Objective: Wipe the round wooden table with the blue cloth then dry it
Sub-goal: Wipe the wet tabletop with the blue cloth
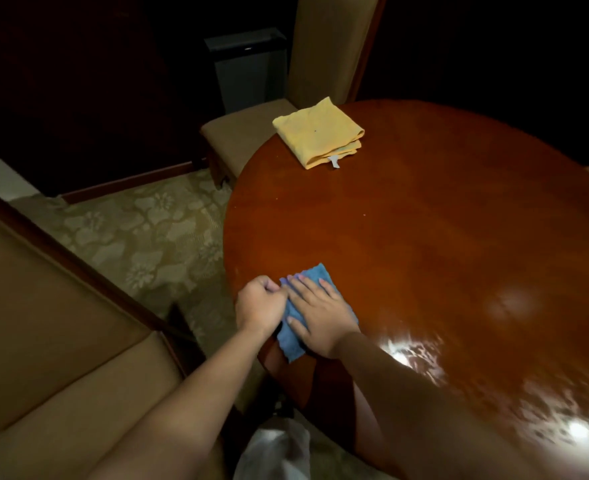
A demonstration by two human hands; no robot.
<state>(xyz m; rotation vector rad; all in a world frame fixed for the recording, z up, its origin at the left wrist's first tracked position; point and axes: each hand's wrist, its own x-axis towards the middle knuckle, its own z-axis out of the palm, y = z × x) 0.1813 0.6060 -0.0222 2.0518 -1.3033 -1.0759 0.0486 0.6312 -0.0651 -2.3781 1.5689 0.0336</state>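
The round wooden table (424, 237) was a glossy reddish-brown top, seen from above at an angle, with bright glare patches and a streaky, mottled sheen along its near right part. The blue cloth (294, 336) lay flat at the table's near left edge, a small soft rectangle whose near corner hung slightly over the rim, most of its middle covered so that only its far corner and near end showed. A yellow cloth (317, 133), folded into a neat square with a small white tag sticking out, rested on the far left edge of the table, well apart from the blue one.
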